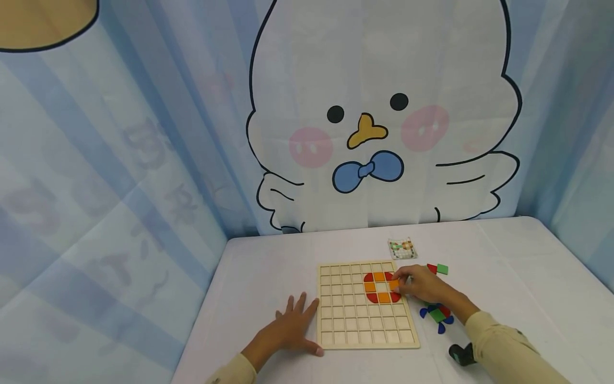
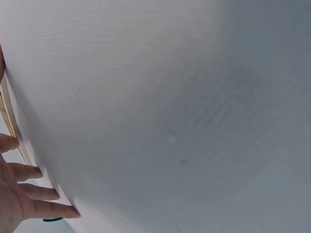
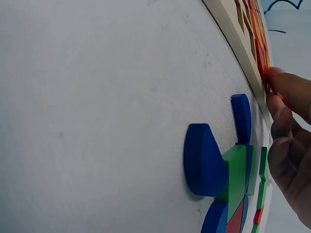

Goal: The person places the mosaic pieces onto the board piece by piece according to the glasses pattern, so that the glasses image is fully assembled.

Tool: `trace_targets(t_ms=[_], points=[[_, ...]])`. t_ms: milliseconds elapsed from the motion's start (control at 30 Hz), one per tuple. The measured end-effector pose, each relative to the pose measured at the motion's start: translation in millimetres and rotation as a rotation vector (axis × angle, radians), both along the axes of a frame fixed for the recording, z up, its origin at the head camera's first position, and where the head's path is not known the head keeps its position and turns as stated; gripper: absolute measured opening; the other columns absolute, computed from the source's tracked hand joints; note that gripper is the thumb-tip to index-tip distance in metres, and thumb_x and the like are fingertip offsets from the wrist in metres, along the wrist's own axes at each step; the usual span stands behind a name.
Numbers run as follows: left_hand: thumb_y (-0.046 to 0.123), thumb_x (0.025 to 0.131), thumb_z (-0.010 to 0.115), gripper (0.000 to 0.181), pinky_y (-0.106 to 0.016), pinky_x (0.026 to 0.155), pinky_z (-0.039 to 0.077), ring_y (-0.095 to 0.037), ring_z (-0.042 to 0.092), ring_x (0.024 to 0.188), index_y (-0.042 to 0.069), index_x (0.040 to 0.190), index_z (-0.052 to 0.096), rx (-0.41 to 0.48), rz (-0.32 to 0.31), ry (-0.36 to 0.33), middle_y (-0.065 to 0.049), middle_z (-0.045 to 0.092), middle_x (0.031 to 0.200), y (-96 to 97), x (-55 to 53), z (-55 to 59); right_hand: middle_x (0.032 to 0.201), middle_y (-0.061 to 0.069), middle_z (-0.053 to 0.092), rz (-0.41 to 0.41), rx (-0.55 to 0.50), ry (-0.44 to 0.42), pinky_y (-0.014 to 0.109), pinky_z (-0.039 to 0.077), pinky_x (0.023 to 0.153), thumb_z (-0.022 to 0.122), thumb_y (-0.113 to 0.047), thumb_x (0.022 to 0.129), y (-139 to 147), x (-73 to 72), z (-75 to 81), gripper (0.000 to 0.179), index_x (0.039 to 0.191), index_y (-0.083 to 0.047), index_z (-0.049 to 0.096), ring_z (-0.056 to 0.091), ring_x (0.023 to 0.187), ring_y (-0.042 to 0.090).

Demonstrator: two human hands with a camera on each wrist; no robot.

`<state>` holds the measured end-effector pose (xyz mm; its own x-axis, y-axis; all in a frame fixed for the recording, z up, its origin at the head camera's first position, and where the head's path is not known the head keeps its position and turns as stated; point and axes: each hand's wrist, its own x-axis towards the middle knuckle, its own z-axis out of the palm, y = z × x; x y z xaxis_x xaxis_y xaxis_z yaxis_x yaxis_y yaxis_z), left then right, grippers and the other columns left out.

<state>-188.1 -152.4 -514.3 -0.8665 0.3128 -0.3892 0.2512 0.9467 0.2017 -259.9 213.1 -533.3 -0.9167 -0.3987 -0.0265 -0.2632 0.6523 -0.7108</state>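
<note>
A wooden grid board [image 1: 342, 323] lies on the table, with a ring of red and orange blocks [image 1: 369, 287] in its upper right cells. At the ring's right side my right hand [image 1: 422, 282] pinches an orange square block [image 1: 394, 286] between thumb and fingertips. In the right wrist view, the right hand [image 3: 294, 145] is beside the board's edge [image 3: 233, 43] and mostly hides that block. My left hand [image 1: 290, 326] rests with fingers spread along the board's left edge, thumb near its lower left corner. The left wrist view shows the same left hand [image 2: 14, 194] with straight fingers.
Right of the board lie loose blue, green and red blocks [image 1: 437, 316], partly under the right forearm. A green square [image 1: 443, 269] sits farther back. A small pattern card [image 1: 403, 249] lies behind the board. Some black object [image 1: 461, 354] is beside the right sleeve.
</note>
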Motion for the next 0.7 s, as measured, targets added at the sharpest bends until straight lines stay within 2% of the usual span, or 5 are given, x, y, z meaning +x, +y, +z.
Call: trace_targets(t_ms=[100, 300, 700], points=[[0.07, 0.065, 0.08, 0.117, -0.078, 0.103, 0.031, -0.055, 0.017, 0.149, 0.023, 0.159, 0.029, -0.004, -0.001, -0.001, -0.02, 0.019, 0.167, 0.0, -0.5, -0.5, 0.082, -0.004, 0.058, -0.007, 0.03, 0.019, 0.023, 0.039, 0.061, 0.076, -0.019, 0.088, -2.2, 0.5, 0.9, 0.021, 0.106, -0.01, 0.071, 0.048, 0.071, 0.013], [0.071, 0.064, 0.08, 0.118, -0.078, 0.103, 0.031, -0.055, 0.017, 0.149, 0.023, 0.159, 0.029, -0.005, 0.001, -0.008, -0.02, 0.019, 0.166, -0.1, -0.8, -0.2, 0.081, -0.006, 0.057, 0.0, 0.076, 0.048, 0.025, 0.039, 0.067, 0.077, -0.02, 0.089, -4.8, 0.2, 2.2, 0.02, 0.105, -0.012, 0.072, 0.049, 0.076, 0.013], [0.07, 0.065, 0.08, 0.118, -0.078, 0.103, 0.031, -0.055, 0.017, 0.149, 0.022, 0.159, 0.03, 0.01, -0.001, -0.005, -0.02, 0.019, 0.166, 0.1, -0.7, 0.8, 0.08, -0.005, 0.058, -0.012, 0.121, 0.006, 0.033, 0.042, 0.075, 0.078, -0.021, 0.088, -5.6, -3.4, 4.7, 0.018, 0.104, -0.013, 0.074, 0.051, 0.081, 0.015]])
